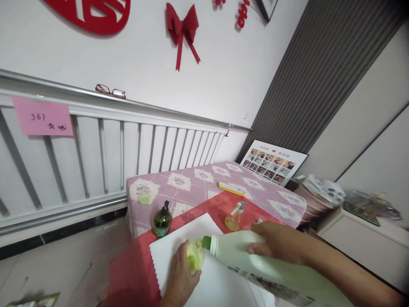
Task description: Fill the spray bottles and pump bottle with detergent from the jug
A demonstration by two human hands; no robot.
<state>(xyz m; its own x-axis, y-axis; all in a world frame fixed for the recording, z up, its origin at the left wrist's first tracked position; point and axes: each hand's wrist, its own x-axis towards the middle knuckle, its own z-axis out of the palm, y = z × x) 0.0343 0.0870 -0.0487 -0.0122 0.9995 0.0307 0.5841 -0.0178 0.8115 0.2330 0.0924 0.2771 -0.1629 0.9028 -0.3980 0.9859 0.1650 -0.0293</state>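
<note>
Currently R hand grips lg jug, tipped w/ spout by mouth of sm btl, which L hand clasps on/over (can't tell) white cloth nr dark pump btl.

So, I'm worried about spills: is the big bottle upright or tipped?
Tipped: the big bottle lies nearly sideways in the right hand, its green spout beside the small bottle in the left hand.

Bare left hand, bare right hand, bare right forearm, tapering toward the wrist
</note>
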